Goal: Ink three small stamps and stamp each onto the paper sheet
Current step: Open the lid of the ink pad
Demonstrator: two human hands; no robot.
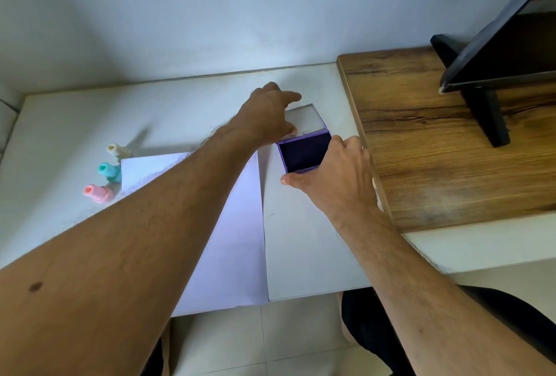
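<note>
From the head view, your right hand [337, 177] gripped the purple ink pad [302, 153] along its right side, thumb at the near corner, close to the table's [75, 123] right edge where the wooden board [451, 147] begins. Your left hand [270, 114] reached across and held the pad's clear lid [304, 118], which stood swung up and away toward the far edge; the dark inked face lay bare and facing you.

The three stamps lay well apart from both hands, in a row near the left edge, just beside the paper sheet's [234, 240] far-left corner: cream stamp [118, 150] farthest, teal stamp [109, 171] between, pink stamp [97, 193] nearest you. They lay tipped over, handles pointing left.

My reading: your left hand was the nearer one to them, but it had to cross back over the sheet; no stamp looked inked yet.
</note>
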